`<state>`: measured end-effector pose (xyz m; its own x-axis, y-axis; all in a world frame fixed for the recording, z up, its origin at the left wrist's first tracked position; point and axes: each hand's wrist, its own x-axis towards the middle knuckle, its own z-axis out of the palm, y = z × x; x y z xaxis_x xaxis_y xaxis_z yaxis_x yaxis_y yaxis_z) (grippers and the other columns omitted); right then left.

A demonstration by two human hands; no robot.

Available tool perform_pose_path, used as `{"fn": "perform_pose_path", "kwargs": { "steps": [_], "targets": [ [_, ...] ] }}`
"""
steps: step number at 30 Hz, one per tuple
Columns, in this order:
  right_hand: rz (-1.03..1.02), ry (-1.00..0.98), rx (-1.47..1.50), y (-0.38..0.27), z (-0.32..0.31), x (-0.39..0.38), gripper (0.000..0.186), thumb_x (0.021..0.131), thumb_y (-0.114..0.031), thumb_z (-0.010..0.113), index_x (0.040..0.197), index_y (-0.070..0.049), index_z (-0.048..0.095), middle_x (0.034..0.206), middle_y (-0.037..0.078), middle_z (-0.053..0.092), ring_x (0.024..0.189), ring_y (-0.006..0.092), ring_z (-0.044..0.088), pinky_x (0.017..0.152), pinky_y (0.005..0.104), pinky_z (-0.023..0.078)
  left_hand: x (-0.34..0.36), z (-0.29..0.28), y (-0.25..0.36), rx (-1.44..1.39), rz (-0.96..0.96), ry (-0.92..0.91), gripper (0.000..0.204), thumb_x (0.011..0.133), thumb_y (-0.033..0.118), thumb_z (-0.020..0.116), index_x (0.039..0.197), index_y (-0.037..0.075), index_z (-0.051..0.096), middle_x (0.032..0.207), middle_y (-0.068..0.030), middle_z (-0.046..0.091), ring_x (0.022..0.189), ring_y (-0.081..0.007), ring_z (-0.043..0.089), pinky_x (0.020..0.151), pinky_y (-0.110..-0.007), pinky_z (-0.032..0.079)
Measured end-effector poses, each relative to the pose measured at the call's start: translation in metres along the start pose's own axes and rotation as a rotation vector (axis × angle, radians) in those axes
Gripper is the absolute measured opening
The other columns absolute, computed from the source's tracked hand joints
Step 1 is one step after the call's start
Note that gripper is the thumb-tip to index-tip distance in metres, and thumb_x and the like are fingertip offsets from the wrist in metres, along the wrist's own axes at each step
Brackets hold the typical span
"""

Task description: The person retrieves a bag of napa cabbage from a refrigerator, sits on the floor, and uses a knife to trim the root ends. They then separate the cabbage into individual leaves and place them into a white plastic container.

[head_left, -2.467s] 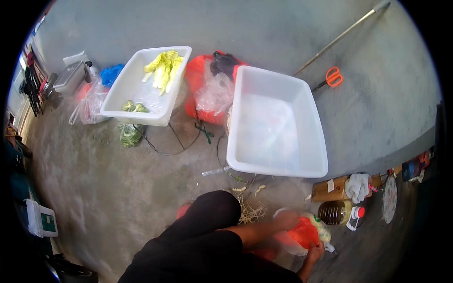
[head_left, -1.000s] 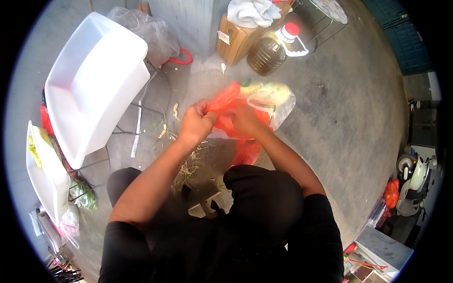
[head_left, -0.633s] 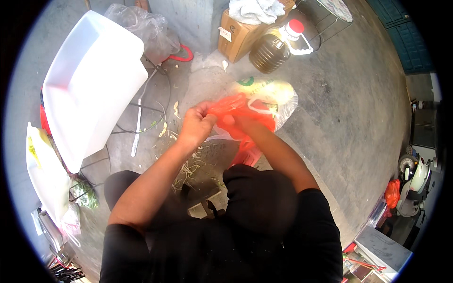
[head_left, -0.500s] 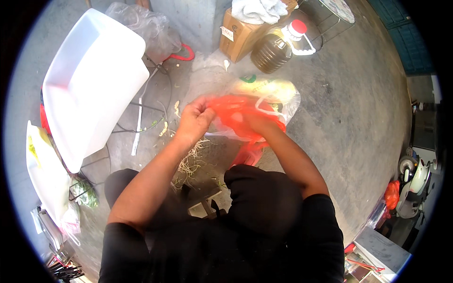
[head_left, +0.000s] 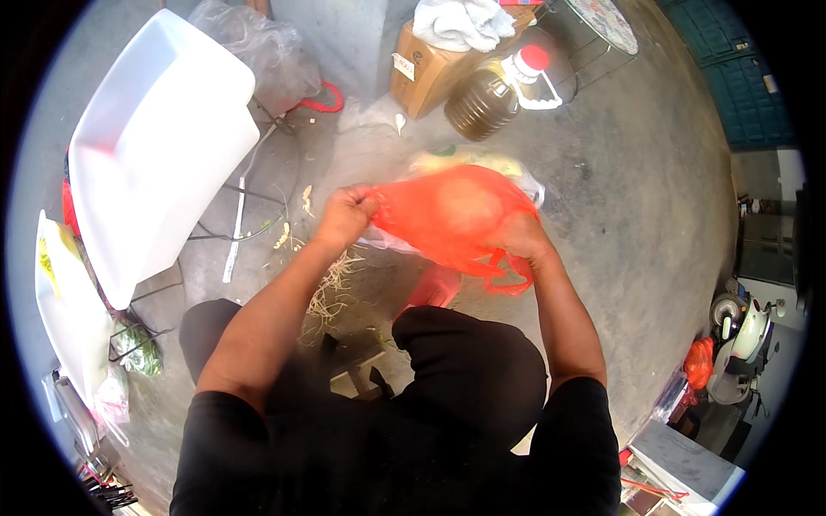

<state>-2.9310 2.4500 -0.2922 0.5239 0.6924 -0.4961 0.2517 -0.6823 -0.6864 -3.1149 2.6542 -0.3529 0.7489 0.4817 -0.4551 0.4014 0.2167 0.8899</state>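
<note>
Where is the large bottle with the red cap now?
In the head view, the large bottle is on the floor, in the upper part, slightly right of centre. It is just right of the cardboard box, beyond the red bag.

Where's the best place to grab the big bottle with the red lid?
Probably its white handle, coming from the right: the loop sticks out on that side, beside the red lid, while the cardboard box stands left of the bottle.

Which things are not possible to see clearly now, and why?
Right hand, its fingertips, head view: hidden by the red bag.
What the red bag contains, head view: blurred through its plastic.
Yellowish package, head view: mostly covered by the red bag.
Patterned round top, head view: cut off by upper edge.
</note>
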Motion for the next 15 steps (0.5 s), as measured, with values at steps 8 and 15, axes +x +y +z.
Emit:
{"fn": "perform_pose_path", "kwargs": {
  "steps": [8,15],
  "targets": [
    [-0.262,-0.127,0.962,-0.011,-0.009,-0.007,0.086,0.051,-0.003,0.075,0.130,-0.004,0.041,0.124,0.011,0.053,0.116,0.0246,0.050,0.098,0.0374,0.042,0.014,-0.007,-0.033,0.492,-0.018,0.229,0.021,0.083,0.021,0.058,0.086,0.001,0.064,0.075,-0.0192,0.064,0.074,-0.0310,0.063,0.067,-0.039,0.048],
    [-0.508,-0.061,1.449,-0.008,-0.026,-0.005,0.085,0.059,-0.014,0.075,0.135,-0.008,0.037,0.136,0.019,0.040,0.128,0.0389,0.036,0.107,0.0529,0.030,0.015,-0.023,-0.060,0.733,0.074,0.250,0.029,0.081,0.030,0.059,0.086,0.002,0.064,0.080,-0.0218,0.064,0.078,-0.0367,0.062,0.069,-0.041,0.048]
  ]
}}
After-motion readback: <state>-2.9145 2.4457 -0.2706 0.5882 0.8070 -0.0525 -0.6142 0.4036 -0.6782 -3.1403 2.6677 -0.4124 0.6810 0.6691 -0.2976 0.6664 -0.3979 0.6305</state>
